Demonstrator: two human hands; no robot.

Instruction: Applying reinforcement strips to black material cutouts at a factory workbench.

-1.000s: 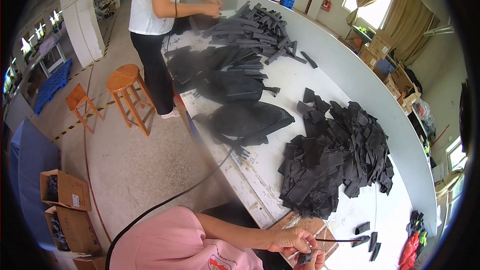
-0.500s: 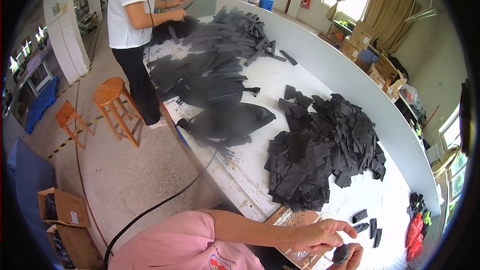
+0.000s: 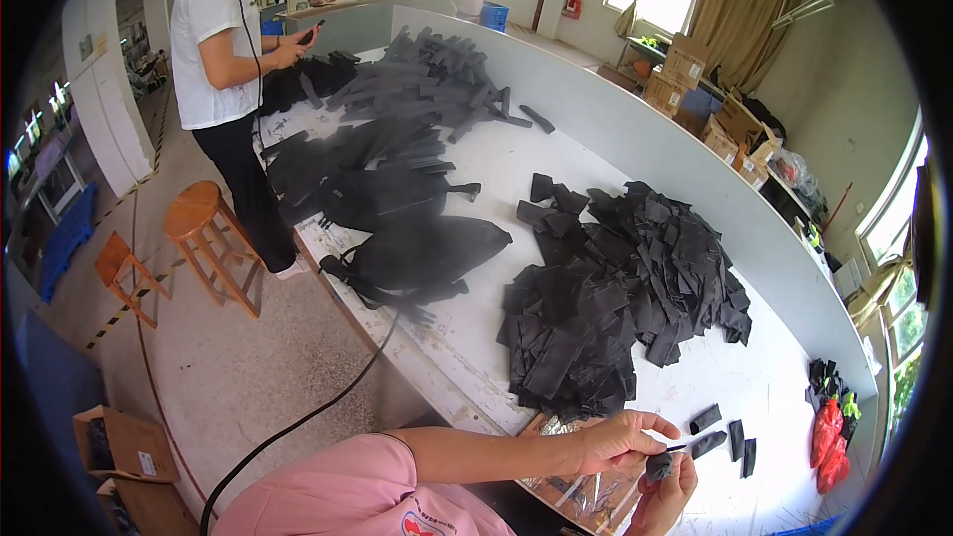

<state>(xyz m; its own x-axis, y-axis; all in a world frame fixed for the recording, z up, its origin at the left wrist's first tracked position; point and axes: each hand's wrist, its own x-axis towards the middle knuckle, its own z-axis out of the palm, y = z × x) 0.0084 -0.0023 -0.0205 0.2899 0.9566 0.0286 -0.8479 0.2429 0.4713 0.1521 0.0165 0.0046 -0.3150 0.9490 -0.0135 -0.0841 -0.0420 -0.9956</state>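
My left hand (image 3: 623, 442) reaches in from the left, thumb and fingers closed in a pinch beside a small dark fabric piece (image 3: 658, 467). My right hand (image 3: 667, 496) is below it, its fingers wrapped round that piece. A thin dark sliver sticks out by the left fingertips; I cannot make out what it is. Both hands are over a wooden tray (image 3: 566, 501) at the table's near edge. Just beyond them lie several short black fabric tubes (image 3: 707, 445). A big heap of black fabric strips (image 3: 596, 323) lies past the left hand.
Black bags (image 3: 427, 253) and more strips (image 3: 437, 69) cover the far part of the white table (image 3: 476, 288). A co-worker (image 3: 218, 50) stands at its left side, holding a phone-like thing. A black cable (image 3: 308, 417) hangs along the left. Red plastic bags (image 3: 827, 447) lie at the right.
The view has shifted slightly. My hands remain together at the dark fabric piece, with a thin sliver now showing between them. The co-worker has lifted a phone-like thing.
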